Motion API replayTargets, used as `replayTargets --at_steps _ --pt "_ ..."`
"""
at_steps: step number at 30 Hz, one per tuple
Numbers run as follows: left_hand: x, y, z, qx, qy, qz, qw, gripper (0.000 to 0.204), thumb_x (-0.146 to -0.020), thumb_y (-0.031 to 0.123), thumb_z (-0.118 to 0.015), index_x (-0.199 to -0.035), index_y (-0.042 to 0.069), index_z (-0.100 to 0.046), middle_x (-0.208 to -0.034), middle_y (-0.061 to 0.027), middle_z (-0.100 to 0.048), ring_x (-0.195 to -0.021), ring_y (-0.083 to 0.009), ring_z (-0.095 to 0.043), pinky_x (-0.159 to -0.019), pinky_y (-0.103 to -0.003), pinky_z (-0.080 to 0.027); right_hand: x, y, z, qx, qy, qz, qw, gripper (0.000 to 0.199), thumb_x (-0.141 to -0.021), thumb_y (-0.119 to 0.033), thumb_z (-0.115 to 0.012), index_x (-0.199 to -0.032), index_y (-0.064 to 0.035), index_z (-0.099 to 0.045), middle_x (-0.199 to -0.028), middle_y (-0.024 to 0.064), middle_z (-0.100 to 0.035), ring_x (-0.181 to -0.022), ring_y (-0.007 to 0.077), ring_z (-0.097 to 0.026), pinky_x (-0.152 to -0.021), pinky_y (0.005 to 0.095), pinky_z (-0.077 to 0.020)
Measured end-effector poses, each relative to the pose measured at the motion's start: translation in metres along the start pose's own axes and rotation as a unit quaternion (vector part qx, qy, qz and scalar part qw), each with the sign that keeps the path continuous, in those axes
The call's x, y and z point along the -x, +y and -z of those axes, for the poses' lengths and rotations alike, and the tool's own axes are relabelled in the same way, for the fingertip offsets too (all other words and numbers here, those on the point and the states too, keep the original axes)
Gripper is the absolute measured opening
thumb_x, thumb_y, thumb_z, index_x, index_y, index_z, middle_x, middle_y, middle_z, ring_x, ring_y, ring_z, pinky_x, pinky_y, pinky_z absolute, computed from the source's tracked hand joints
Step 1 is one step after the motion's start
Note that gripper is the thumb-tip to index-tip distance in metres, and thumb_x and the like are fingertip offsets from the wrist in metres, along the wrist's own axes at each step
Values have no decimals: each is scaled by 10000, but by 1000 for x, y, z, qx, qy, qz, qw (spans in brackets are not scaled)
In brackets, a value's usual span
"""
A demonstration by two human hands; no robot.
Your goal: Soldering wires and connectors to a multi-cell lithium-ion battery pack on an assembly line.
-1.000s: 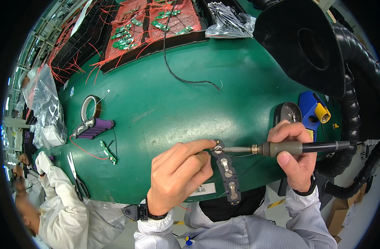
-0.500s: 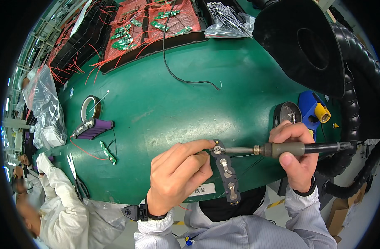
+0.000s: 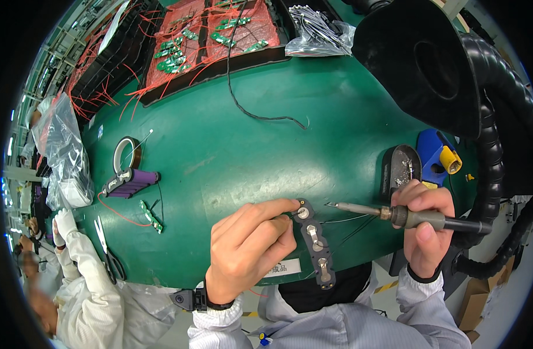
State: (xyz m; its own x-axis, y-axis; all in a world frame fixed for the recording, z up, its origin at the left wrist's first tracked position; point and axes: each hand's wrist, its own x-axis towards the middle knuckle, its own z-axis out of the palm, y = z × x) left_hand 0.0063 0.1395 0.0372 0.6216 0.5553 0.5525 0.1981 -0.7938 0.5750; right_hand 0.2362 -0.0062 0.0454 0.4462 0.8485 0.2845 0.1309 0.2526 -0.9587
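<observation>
A battery pack (image 3: 316,246) with a black end holder and several silver metal tabs lies at the table's near edge, its cells hidden underneath. My left hand (image 3: 252,244) is closed at its far end. The index fingertip presses beside the top tab; a short dark wire shows near the other fingertips, partly hidden. In my right hand (image 3: 426,227) is a soldering iron (image 3: 409,217), gripped by its handle. Its tip points left, just off the pack, touching nothing. Thin wires (image 3: 351,219) run from the pack to the right, below the iron.
Beyond my right hand are a black solder-waste tray (image 3: 394,171) and a blue iron stand (image 3: 432,157). A black fume hood (image 3: 418,64) hangs at upper right. Leftward lie a purple battery pack (image 3: 132,182), tape roll (image 3: 127,154), circuit board (image 3: 151,216) and scissors (image 3: 108,253). A co-worker sits left.
The soldering iron's tip has lifted off the pack's top tab and moved right, with my right hand shifting slightly right and down. My left hand has stayed at the pack.
</observation>
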Motion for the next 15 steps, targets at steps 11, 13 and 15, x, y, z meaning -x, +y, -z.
replayTargets --at_steps 11,13,15 --pt "1 -2 -2 8 16 -23 1000 235 -661 -118 -781 -802 0 -635 -1015 -103 -775 -674 -213 -677 -554 -306 -522 13 4 7 -31 -20 17 999 410 -936 -319 -741 -1127 22 -618 -920 128 -644 -869 223 -584 -787 372 -468" --pt "0 -2 -1 12 15 -19 1000 235 -670 -119 -782 -806 0 -632 -1015 -105 -774 -680 -217 -681 -558 -308 -524 10 2 4 -28 -30 17 999 392 -931 -287 -738 -1126 31 -618 -932 135 -654 -881 224 -590 -787 371 -467" --pt "0 -2 -1 18 15 -14 1000 236 -678 -118 -783 -812 2 -631 -1016 -106 -774 -688 -223 -685 -563 -310 -527 5 2 6 -16 -54 31 998 368 -931 -254 -727 -1129 35 -614 -939 139 -662 -867 224 -593 -783 368 -466"
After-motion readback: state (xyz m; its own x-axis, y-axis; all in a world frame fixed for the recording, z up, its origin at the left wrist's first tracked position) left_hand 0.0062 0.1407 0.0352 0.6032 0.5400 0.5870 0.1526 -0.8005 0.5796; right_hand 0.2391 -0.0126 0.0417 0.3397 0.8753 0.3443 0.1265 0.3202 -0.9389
